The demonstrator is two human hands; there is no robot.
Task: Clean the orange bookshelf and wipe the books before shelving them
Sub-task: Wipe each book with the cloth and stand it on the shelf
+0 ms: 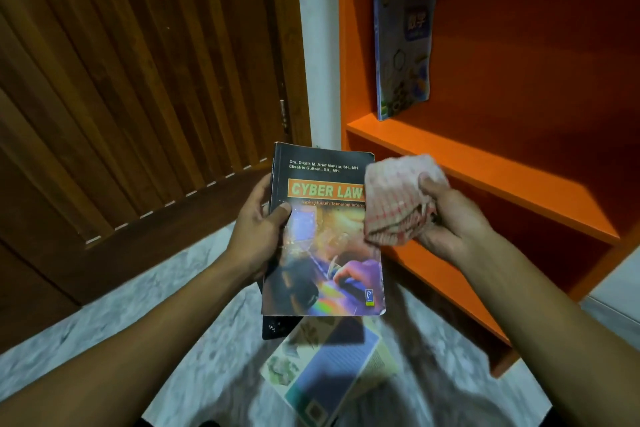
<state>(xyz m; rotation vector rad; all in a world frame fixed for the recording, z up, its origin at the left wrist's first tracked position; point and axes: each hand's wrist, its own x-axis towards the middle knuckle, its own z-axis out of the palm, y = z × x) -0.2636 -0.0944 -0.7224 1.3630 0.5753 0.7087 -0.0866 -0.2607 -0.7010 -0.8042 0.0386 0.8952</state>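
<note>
Two hands share the work: our left hand (258, 229) grips the "Cyber Law" book (323, 246) by its spine edge, thumb curled over the front cover and fingers hidden behind, so the cover faces up and open to the cloth (398, 198). Our right hand (450, 218) has its grip closed round that cloth, bunched into a pad, which lies at the book's upper right corner; we judge the cover is being wiped. The book is held in the air above the floor (104, 315), just in front of the orange bookshelf (485, 163), not yet shelved

The book is a thick paperback, its cover glossy, its corners worn and slightly curled. The cloth looks soft and woven, pale with red checks. The bookshelf is smooth, flat-painted board with square edges. One blue book (403, 45) stands upright on the upper shelf, leaning against the left side wall. More books (329, 357) lie flat on the pale marbled floor below, presumably waiting their turn. A slatted wooden door (138, 80) stands to the left
</note>
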